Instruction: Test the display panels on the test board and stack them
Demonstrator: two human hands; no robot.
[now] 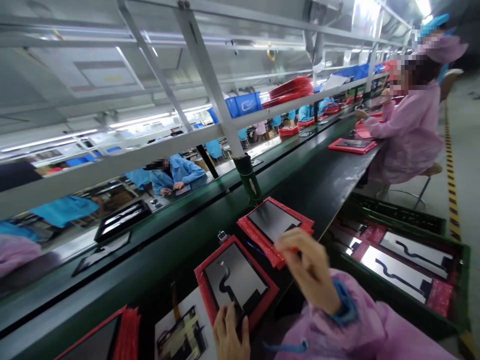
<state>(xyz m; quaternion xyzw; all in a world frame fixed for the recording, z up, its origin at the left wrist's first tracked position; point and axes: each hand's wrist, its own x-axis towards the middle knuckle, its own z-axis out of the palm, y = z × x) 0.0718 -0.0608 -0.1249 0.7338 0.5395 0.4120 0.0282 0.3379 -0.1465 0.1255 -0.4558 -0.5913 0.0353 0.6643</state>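
Note:
In the head view, a dark-framed display panel [243, 272] with a curved black ribbon cable [225, 285] lies on a red bubble-wrap pad [210, 295]. My left hand [230, 332] rests at its near edge, fingers stretched over the black strip by the cable. To the right, my right hand [311, 265] is raised above the bench edge, its fingers curled together and slightly blurred; anything between them is hidden. Just beyond it, a second panel [272, 220] sits on a stack of red bubble-wrap pads [258, 240].
A green crate [463, 280] with several panels stands at right. More red pads [125, 332] and a white sheet with parts [180, 330] lie at lower left. A shelf post [247, 180] rises ahead. A co-worker in pink [416, 120] sits farther along the bench.

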